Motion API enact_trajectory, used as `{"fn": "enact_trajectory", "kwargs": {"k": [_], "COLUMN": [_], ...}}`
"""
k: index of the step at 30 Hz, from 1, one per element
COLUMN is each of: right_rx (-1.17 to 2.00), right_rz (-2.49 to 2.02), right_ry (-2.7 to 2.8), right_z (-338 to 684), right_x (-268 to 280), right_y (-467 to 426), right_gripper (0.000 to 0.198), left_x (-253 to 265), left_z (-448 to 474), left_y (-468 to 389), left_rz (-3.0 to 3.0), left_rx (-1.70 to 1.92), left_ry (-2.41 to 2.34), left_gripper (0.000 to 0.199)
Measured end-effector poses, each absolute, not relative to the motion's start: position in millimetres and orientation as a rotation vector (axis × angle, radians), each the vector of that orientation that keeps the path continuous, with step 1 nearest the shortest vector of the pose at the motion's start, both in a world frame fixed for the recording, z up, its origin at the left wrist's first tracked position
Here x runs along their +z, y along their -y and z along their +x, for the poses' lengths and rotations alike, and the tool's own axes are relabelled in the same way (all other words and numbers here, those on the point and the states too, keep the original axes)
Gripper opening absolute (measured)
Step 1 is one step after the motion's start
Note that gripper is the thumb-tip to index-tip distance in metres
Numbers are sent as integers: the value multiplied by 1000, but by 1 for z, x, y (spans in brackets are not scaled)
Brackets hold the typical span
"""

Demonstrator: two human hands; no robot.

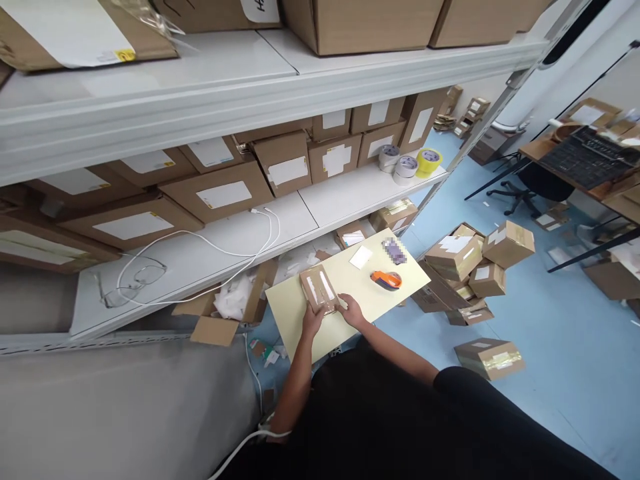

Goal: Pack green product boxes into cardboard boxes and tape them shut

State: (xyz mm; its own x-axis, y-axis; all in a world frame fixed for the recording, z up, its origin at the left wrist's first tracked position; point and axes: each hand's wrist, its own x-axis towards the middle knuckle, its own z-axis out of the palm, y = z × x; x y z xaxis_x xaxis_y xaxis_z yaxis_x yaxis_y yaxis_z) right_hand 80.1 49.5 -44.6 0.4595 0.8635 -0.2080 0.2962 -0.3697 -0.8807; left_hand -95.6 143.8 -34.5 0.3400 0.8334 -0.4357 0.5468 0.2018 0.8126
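On a pale yellow table [285,320] lies a small cardboard box [319,288] with white label strips and glossy tape on its top. My left hand [313,320] grips the box's near left corner, thumb on top. My right hand [351,311] is closed on its right edge, with some fingers hidden. To the right of the box are a white card [361,257] and an orange tape dispenser [386,280]. A dark, blurred-out object [395,251] lies near the table's far end.
A grey shelf [340,207] with labelled cartons runs beyond the table, carrying tape rolls [405,168], eyeglasses [135,280] and a white cable [200,235]. Below it stands an open carton [255,293] with white packing. Stacked boxes [455,257] and a lone box [490,358] sit on the blue floor.
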Motion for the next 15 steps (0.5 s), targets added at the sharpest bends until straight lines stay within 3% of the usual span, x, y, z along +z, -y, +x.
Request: {"fn": "enact_trajectory", "kwargs": {"k": [3,7,15], "right_rx": [926,1076,906], "right_rz": [-1993,-2021,-1797], "right_ry": [874,716,447], "right_z": [61,59,99], "right_x": [-47,-47,-28], "right_y": [-49,-44,-16], "right_gripper": [60,71,62], "left_x": [-42,-49,-15], "left_z": [-110,-112,-50], "left_y": [-141,-142,-128], "left_rz": [1354,1257,1594], "left_rx": [398,460,235], "left_ry": [-1317,-1240,-1045], "left_gripper": [87,82,79]}}
